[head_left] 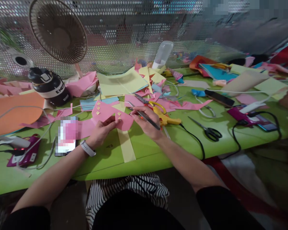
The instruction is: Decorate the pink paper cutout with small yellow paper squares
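My left hand (104, 130), with a white band at the wrist, pinches a pink paper cutout (103, 112) dotted with several small yellow squares. My right hand (147, 123) is closed around slim metal tweezers (144, 115), whose narrow end points up and left. Its fingertips are close to the cutout's right edge; whether they touch it I cannot tell. Beneath the hands, a pale yellow paper strip (127, 147) runs toward the table edge. Just beyond my right hand lie a yellow glue gun (169, 120) and red-and-yellow-handled scissors (156, 107).
Black scissors (210, 131) rest on the green table (153, 163). A lit phone (66, 135) and a purple power bank (30, 151) are at left. Behind stand a black bottle (50, 86), a fan (59, 32) and piled papers (122, 83). Cables cross the right side.
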`<action>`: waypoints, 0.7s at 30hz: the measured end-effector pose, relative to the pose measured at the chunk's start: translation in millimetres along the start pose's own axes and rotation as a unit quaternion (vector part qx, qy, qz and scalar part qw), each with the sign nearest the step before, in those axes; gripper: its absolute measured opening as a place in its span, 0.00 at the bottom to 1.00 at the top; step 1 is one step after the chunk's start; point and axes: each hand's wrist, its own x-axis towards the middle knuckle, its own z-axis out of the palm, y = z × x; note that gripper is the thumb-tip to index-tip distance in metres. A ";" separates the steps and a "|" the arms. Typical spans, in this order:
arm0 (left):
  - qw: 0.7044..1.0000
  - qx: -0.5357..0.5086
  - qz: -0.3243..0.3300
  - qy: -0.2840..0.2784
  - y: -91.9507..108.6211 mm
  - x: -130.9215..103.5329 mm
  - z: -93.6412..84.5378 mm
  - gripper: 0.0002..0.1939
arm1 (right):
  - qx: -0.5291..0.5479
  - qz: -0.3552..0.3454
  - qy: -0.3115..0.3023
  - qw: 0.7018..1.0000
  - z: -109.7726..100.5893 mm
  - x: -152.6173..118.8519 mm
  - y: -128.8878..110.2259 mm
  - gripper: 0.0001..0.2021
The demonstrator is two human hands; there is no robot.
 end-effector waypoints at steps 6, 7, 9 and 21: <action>1.000 -0.007 -0.021 0.014 -4.9 0.6 -2.8 0.12 | -0.012 -0.033 -0.013 0.999 0.9 -0.6 -4.8 0.10; 1.000 -0.009 -0.020 0.013 -4.0 0.1 -2.7 0.12 | -0.013 -0.034 -0.016 0.999 0.8 -0.7 -5.0 0.10; 1.000 -0.012 -0.019 -0.009 -0.8 -1.4 -1.8 0.12 | -0.016 -0.031 -0.017 0.999 0.5 -0.9 -4.8 0.11; 1.000 -0.024 -0.016 -0.006 8.3 3.2 -4.1 0.12 | 0.026 0.016 0.063 0.998 -10.9 11.7 1.1 0.13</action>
